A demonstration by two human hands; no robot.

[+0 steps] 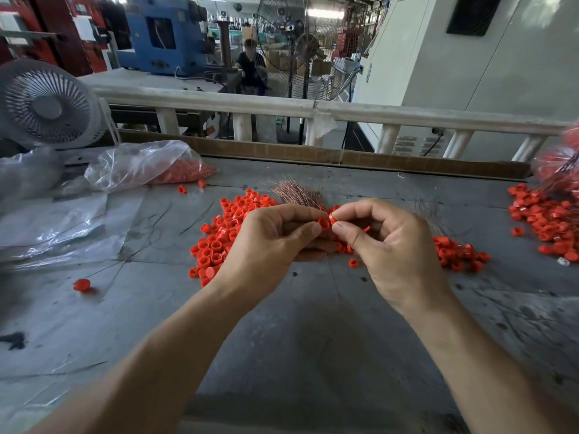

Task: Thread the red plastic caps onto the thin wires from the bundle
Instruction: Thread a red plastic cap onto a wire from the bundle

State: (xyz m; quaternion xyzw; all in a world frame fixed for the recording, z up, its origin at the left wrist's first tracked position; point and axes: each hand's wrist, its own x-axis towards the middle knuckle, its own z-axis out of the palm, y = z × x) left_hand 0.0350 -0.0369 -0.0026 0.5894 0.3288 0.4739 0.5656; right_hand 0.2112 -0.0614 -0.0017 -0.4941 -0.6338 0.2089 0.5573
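Note:
My left hand (272, 242) and my right hand (388, 245) meet above the grey table (313, 324). Between their thumbs and forefingers they pinch a red cap (326, 223); a second red piece (366, 228) shows inside my right fingers. A fanned bundle of thin coppery wires (297, 191) sticks up behind my left hand, its lower end hidden by the hand. Whether a wire passes through the cap cannot be seen. A pile of loose red caps (225, 233) lies under and left of my hands, with more caps (460, 252) on the right.
A clear plastic bag of red caps (150, 167) lies at the back left beside a small fan (47, 104). Another heap of caps (545, 220) sits at the far right. A single cap on a wire (82, 285) and stray wires lie left. A cardboard edge (344, 156) bounds the table's back.

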